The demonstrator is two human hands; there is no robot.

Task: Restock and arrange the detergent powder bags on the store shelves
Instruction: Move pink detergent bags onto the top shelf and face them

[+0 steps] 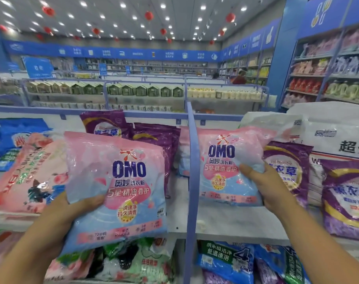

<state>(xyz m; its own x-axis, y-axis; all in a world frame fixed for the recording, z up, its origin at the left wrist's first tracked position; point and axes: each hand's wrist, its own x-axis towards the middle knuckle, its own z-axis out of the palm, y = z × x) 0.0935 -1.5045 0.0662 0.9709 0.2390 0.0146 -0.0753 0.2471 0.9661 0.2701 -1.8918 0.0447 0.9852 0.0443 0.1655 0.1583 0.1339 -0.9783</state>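
While my left hand (72, 203) and right hand (264, 181) each clamp an upright pink OMO bag (121, 181), I note the shelf divider (193, 160) stands between them.

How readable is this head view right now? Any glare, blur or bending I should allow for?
Head view: lit evenly by ceiling spots, no hard shadows; the left OMO bag and right OMO bag read sharply, with small glints on the plastic; the far back-wall shelves are soft and their signs unreadable; wide-angle bending curves the blue shelf divider and smears the corners.
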